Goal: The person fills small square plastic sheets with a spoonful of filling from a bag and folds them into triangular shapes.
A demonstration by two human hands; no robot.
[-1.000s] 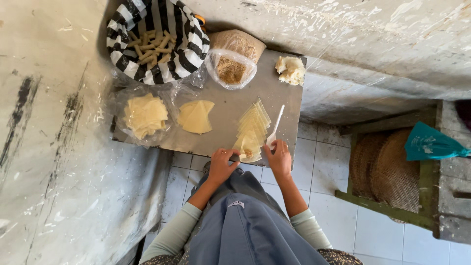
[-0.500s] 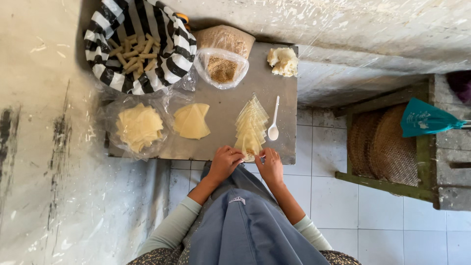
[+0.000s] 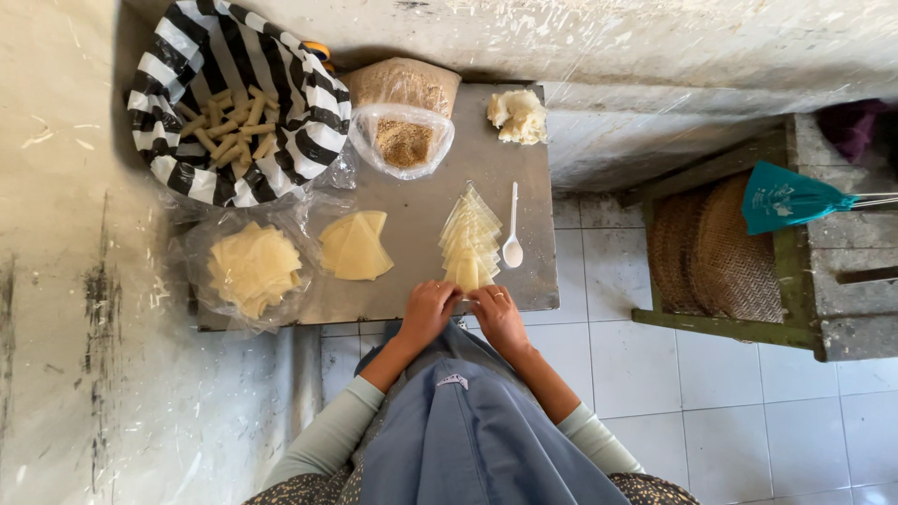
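Observation:
A fanned row of pale yellow triangular dough sheets (image 3: pixel 470 238) lies on a small grey table (image 3: pixel 421 206). My left hand (image 3: pixel 428 312) and my right hand (image 3: pixel 498 317) meet at the near end of that row, fingers pinching the nearest sheet at the table's front edge. A white plastic spoon (image 3: pixel 512 229) lies just right of the row. A second small stack of triangular sheets (image 3: pixel 356 246) rests to the left. A clear bag of grainy brown filling (image 3: pixel 403 140) stands open at the back. A lump of white dough (image 3: pixel 518 116) sits at the far right corner.
A black-and-white striped cloth basket (image 3: pixel 238 112) holds several rolled pastry sticks. A plastic bag of round dough sheets (image 3: pixel 253 271) lies at the left. To the right stand a green wooden rack with woven trays (image 3: pixel 711 245) and a teal fan-shaped object (image 3: pixel 784 198). White tiled floor lies below.
My right hand has put the spoon down beside the row and come back to the near end, next to my left hand. The camera view has shifted slightly.

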